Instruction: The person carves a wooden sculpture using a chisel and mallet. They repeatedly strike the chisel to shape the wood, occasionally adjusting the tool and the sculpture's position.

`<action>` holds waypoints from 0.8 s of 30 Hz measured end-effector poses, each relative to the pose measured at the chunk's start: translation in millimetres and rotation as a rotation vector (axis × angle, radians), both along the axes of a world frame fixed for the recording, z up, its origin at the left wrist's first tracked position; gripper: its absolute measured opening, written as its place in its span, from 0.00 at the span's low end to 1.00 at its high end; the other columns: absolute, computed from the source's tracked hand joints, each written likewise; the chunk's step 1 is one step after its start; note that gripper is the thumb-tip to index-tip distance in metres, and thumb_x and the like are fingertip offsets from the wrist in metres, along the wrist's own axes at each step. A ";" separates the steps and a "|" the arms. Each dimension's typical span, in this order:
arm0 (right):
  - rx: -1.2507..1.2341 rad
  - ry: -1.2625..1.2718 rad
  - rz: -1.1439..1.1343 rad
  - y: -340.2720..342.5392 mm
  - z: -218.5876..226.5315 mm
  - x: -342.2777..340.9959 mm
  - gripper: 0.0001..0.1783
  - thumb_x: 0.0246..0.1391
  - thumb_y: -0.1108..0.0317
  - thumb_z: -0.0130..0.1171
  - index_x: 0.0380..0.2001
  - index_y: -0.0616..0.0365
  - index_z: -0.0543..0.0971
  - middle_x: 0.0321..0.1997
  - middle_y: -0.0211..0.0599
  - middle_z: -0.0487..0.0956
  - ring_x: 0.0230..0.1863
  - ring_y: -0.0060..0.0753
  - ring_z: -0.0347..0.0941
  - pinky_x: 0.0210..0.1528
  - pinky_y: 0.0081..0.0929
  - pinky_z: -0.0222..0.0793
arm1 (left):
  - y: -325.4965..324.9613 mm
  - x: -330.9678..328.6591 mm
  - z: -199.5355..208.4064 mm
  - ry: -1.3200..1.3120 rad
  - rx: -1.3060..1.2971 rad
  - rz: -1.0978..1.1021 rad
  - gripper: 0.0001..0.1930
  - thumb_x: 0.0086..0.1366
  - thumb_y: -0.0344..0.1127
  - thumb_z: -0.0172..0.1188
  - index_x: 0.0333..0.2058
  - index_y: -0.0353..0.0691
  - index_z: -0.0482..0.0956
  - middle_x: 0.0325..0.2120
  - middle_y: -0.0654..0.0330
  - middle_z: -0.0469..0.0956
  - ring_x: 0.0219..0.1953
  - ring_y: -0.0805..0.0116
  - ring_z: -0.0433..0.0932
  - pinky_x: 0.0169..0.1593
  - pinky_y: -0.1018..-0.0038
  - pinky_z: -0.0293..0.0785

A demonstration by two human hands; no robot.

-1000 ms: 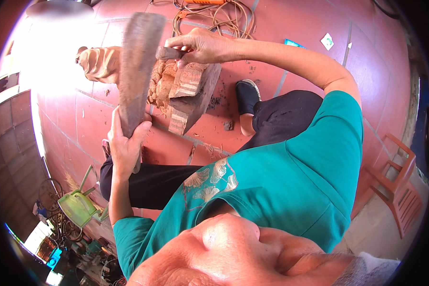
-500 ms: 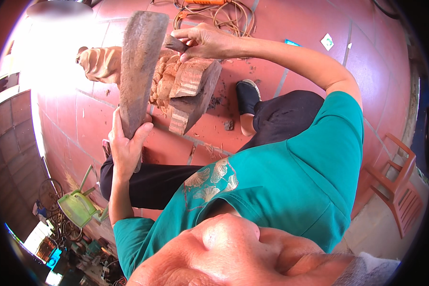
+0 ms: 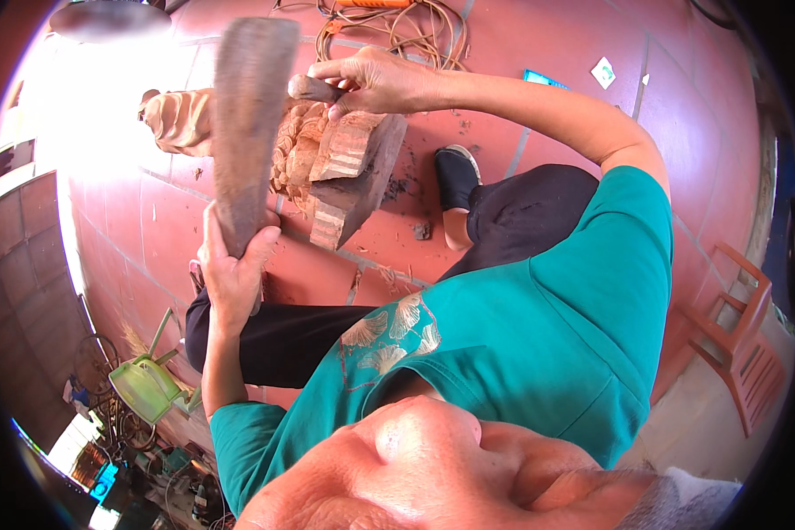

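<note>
My left hand point(image 3: 234, 265) is closed round the lower end of a long, flat wooden mallet point(image 3: 252, 124), which points away from me and is slightly blurred. To its right, my right hand point(image 3: 373, 81) grips a short tool with a rounded wooden handle point(image 3: 314, 88), probably a chisel; its working end is hidden. The mallet's face is left of the handle's rounded end, with a narrow gap showing. Below both lies a wood carving point(image 3: 353, 163) with curled relief and a squared, striped base. The mallet hides part of it. A smooth, wavy carved part point(image 3: 178, 122) shows beyond the mallet.
Dark chips point(image 3: 402, 187) and shavings are scattered on the red tiled floor point(image 3: 539, 115). A coiled cable point(image 3: 415, 35) lies at the far side. My shoe point(image 3: 458, 179) rests right of the carving. A green chair point(image 3: 146, 387) stands left, a brown plastic chair point(image 3: 738, 344) right.
The mallet has shifted a little left, away from the tool in my right hand. That tool's rounded handle end, partly covered before, now shows. The carving appears to stay in place.
</note>
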State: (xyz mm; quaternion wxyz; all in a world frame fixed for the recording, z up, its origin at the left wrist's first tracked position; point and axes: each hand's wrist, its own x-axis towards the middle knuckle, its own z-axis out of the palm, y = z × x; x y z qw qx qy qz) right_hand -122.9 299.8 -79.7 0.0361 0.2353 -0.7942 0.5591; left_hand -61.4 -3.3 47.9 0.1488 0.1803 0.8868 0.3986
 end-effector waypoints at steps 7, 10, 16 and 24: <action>0.131 -0.056 0.007 1.0 13.9 1.9 0.36 0.47 0.61 0.75 0.61 0.49 0.76 0.40 0.46 0.86 0.39 0.39 0.84 0.42 0.34 0.76 | -0.7 -2.0 -7.7 0.081 -0.140 -0.074 0.26 0.63 0.38 0.69 0.53 0.31 0.70 0.35 0.51 0.82 0.36 0.64 0.81 0.44 0.68 0.77; 0.068 0.045 -0.011 2.8 0.4 -1.9 0.35 0.47 0.61 0.74 0.61 0.50 0.76 0.39 0.47 0.85 0.38 0.40 0.84 0.41 0.33 0.76 | -4.9 -3.9 -5.4 -0.006 -0.132 -0.030 0.28 0.62 0.39 0.70 0.54 0.30 0.70 0.36 0.52 0.83 0.38 0.65 0.82 0.45 0.68 0.77; -0.032 -0.058 -0.005 10.8 4.4 2.9 0.36 0.47 0.62 0.75 0.60 0.55 0.76 0.39 0.47 0.86 0.37 0.37 0.83 0.40 0.32 0.76 | -4.6 2.4 0.8 0.047 -0.001 0.009 0.29 0.62 0.43 0.71 0.54 0.32 0.70 0.37 0.55 0.84 0.40 0.68 0.82 0.48 0.70 0.77; 0.010 -0.035 -0.022 8.7 6.1 3.6 0.37 0.47 0.63 0.75 0.61 0.55 0.75 0.37 0.45 0.86 0.38 0.32 0.83 0.42 0.31 0.77 | -0.5 5.2 4.3 0.000 0.072 0.018 0.30 0.62 0.46 0.72 0.54 0.33 0.70 0.38 0.57 0.83 0.42 0.71 0.81 0.49 0.72 0.76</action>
